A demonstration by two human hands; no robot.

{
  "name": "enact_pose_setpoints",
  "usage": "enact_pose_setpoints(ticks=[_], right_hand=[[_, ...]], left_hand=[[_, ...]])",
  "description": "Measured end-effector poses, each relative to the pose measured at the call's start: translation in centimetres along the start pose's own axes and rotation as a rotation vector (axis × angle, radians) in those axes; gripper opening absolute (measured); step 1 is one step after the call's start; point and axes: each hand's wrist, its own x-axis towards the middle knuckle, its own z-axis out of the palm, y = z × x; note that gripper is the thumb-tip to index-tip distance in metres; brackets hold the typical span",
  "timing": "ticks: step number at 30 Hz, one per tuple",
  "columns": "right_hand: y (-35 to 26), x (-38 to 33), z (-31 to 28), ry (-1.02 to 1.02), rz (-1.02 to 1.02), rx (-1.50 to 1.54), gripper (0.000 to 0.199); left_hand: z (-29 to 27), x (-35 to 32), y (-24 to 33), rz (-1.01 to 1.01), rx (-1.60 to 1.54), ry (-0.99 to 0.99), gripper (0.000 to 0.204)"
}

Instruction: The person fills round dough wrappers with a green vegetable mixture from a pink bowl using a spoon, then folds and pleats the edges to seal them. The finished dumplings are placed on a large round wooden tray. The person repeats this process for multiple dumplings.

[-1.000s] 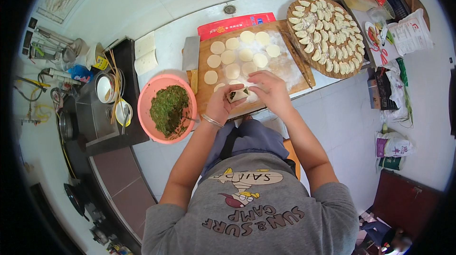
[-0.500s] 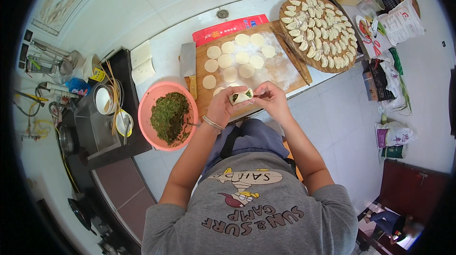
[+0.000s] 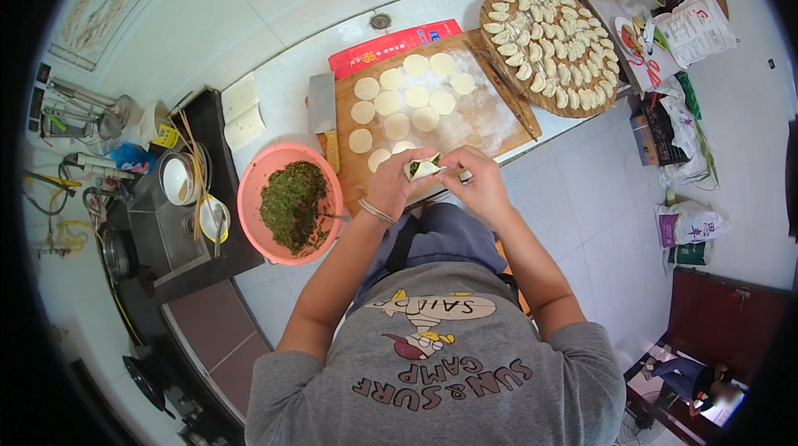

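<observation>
Over the floured wooden board's [image 3: 486, 120] near edge, the left hand [image 3: 394, 183] cradles a pale, folded dough wrapper [image 3: 427, 169] with green filling [image 3: 413, 168]; the right hand's [image 3: 482, 183] fingers pinch its right end. Even pinches, clear of filling, should seal best.

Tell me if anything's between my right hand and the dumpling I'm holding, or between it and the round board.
Nothing visible separates your right hand from the half-folded dumpling, which it touches at one end. Toward the round board, a wooden stick lies across the direct line.
</observation>
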Motion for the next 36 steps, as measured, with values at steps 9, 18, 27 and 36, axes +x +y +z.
enact_pose_setpoints(ticks=[9,18,27,36], right_hand=[[1.2,-0.5,-0.1,0.004,0.002,0.001,0.009],[2.3,-1.0,0.1,0.125,0.293,0.181,0.010],[2.9,-0.8,-0.9,0.049,0.207,0.110,0.027],[0.7,0.3,-2.5,-0.006,-0.065,-0.099,0.036]], left_hand=[[0.6,-0.3,-0.7,0.127,0.282,-0.016,0.027],[1.3,0.0,-0.9,0.113,0.215,-0.034,0.028],[1.1,0.8,-1.6,0.147,0.368,-0.057,0.028],[1.9,1.1,-1.1,0.102,0.164,-0.022,0.033]])
